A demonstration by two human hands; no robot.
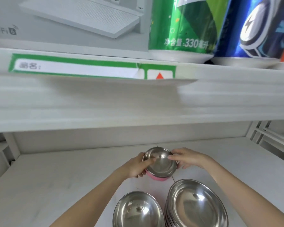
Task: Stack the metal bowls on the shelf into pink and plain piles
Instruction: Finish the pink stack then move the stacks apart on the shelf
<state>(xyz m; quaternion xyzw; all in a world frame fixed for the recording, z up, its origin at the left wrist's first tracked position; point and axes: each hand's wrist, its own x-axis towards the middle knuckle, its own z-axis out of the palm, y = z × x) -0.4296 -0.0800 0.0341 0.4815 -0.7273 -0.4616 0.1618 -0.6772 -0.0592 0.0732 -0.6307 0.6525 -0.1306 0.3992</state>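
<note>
A small metal bowl with a pink outer wall (161, 163) sits toward the back of the white shelf (56, 177). My left hand (138, 166) grips its left rim with the thumb inside. My right hand (187, 158) holds the right rim, thumb on the edge. Closer to me, a single steel bowl (138, 210) stands at the front. To its right rises a stack of several nested steel bowls (197, 205), with pinkish edges showing down its left side.
An upper shelf board (138, 102) hangs low over the work area, with a green and white label (88, 66). On it stand a white router box (72, 22), a green can (182, 27) and a blue can (252, 28). White shelf frame bars (269, 136) stand at right.
</note>
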